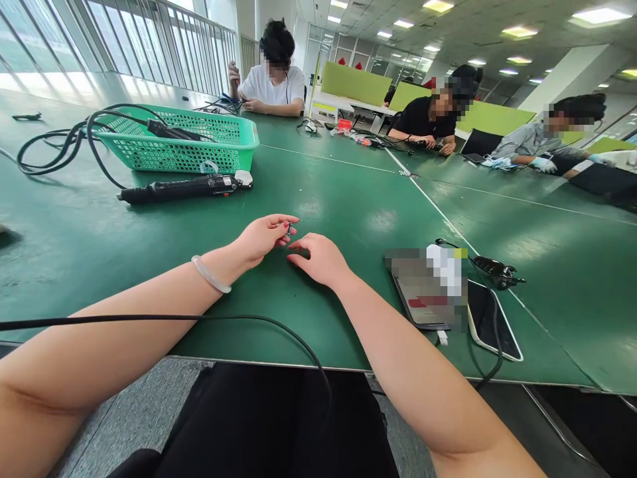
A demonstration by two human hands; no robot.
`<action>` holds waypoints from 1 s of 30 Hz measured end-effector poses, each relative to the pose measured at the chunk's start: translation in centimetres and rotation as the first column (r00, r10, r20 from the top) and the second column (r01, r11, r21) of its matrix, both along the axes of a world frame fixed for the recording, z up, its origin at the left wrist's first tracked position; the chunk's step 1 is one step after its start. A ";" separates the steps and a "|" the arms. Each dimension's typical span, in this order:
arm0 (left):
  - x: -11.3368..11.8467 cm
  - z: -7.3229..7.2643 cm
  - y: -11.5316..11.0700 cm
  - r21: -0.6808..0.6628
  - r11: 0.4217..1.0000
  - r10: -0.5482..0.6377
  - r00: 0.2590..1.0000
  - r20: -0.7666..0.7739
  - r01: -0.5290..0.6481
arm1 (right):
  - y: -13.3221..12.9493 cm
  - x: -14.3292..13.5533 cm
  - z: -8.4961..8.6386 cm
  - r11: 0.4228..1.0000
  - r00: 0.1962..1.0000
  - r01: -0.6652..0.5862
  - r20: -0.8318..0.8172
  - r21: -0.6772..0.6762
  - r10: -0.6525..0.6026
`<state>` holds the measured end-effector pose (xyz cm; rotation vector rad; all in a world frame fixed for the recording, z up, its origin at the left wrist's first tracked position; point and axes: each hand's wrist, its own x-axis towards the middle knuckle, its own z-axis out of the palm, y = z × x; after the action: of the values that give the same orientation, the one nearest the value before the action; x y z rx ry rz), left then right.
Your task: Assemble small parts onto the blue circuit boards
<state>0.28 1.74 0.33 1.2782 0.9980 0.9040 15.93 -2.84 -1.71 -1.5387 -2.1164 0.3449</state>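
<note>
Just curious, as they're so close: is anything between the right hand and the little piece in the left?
No separate object shows between the right hand and the small piece, but fingers of the left hand partly surround it.

A green table (308, 305) with a glossy top and pale seam lines spreads beneath and beyond both hands. Beyond the left hand (263, 237), toward the left, stands a green mesh basket (239, 156), with black cables (50, 166) spilling over its left side. A black power tool (174, 190) lies just in front of it, nearer the hand. Right of the right hand (323, 261) lies a flat device (421, 292), partly blurred out; beside it are a white-edged phone (492, 322) and a black plug (497, 271) with a cord (497, 332) crossing the phone.
</note>
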 end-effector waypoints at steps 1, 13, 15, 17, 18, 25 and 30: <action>-0.1 -0.1 0.0 -0.013 1.000 -0.004 1.000 0.005 0.004 | 0.1 -0.2 0.0 1.000 1.000 0.004 0.026 0.001 -0.004; 0.7 0.5 -1.6 -0.154 0.984 -0.085 0.995 0.058 0.093 | 0.0 2.1 0.2 0.970 0.692 0.068 -0.690 -0.232 -0.213; 0.7 0.7 -1.8 -0.162 0.980 -0.109 0.992 0.066 0.118 | 0.0 2.1 0.2 0.967 0.657 0.040 -0.722 -0.252 -0.215; 0.6 0.7 -1.9 -0.164 0.976 -0.135 0.988 0.071 0.145 | 0.0 2.0 0.2 0.966 0.657 0.033 -0.723 -0.258 -0.215; 0.6 0.7 -2.0 -0.160 0.974 -0.148 0.986 0.073 0.158 | 0.0 2.0 0.2 0.967 0.668 0.040 -0.712 -0.253 -0.214; 0.5 0.3 -1.9 -0.090 0.968 -0.227 0.970 0.086 0.234 | -0.2 1.6 0.2 0.973 0.762 0.125 -0.609 -0.195 -0.220; 0.5 0.4 -1.8 -0.143 0.970 -0.182 0.978 0.104 0.196 | -0.1 1.7 -0.2 0.985 0.756 0.084 -0.634 -0.151 -0.162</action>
<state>0.82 -0.08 0.76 1.1707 0.8426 0.7175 17.62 -2.99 -1.88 -1.3444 -1.4596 0.8303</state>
